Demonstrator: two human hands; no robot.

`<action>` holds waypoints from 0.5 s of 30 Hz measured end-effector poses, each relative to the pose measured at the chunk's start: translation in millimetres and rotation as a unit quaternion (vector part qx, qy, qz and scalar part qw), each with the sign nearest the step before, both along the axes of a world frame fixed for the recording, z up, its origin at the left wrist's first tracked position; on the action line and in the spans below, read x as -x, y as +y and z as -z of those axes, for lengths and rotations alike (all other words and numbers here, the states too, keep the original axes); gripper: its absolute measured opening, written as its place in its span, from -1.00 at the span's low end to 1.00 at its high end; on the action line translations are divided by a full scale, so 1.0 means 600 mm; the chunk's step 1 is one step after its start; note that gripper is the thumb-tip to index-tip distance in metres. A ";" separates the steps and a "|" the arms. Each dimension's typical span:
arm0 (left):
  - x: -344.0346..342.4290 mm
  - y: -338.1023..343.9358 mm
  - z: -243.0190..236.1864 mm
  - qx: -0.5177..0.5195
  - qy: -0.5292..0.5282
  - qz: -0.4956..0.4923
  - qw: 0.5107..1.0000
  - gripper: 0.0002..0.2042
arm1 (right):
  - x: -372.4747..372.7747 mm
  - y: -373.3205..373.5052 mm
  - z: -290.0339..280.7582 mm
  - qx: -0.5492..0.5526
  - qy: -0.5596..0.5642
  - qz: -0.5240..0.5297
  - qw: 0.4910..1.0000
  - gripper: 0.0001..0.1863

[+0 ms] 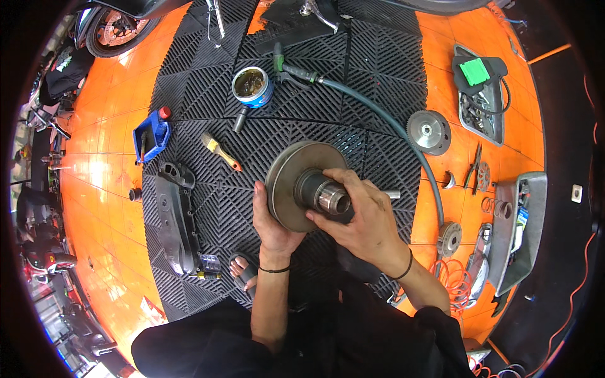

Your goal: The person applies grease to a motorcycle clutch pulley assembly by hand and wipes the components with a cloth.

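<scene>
In front of my lap I hold a metal pulley [283, 193], a wide greyish disc with a dark hub and a shiny open-ended collar facing up and to the right. My left hand [276, 228] cradles the disc's lower left edge, thumb up along the rim. With its fingers and thumb on either side of the hub, my right hand [368, 220] grips the pulley from the right. The palm side of the right hand is hidden. Past the disc, a brush [218, 150] with pale bristles lies on the black ribbed mat [208, 208].
Farther off stand an open blue tin [253, 94] of brownish grease and a green-handled air gun [295, 70] on a hose. To the left are a blue tray [151, 137] and a long black cover [174, 217]. A toothed disc [429, 131], pliers [474, 167] and grey bins lie right.
</scene>
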State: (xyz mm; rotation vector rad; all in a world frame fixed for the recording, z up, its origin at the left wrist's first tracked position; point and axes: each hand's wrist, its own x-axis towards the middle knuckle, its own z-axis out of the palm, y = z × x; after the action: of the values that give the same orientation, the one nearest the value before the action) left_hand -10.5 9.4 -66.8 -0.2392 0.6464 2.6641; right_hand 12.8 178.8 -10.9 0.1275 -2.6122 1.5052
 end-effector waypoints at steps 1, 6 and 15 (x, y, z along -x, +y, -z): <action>0.001 -0.003 0.002 -0.020 0.002 0.011 1.000 -0.29 | 0.001 -0.005 0.006 0.005 0.011 0.004 1.000 -0.41; 0.004 -0.013 0.011 -0.056 -0.023 0.021 0.998 -0.33 | 0.006 -0.019 0.018 -0.100 0.090 0.017 0.991 -0.38; 0.046 -0.061 0.087 0.346 -0.078 0.031 0.934 -0.38 | 0.023 -0.050 0.159 -0.025 0.049 0.037 0.998 -0.42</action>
State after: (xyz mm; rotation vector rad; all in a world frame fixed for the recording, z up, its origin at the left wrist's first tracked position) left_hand -38.0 -27.3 -118.8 -0.5965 1.4875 2.2241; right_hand -1.1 148.7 -106.1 0.1047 -2.5492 1.3750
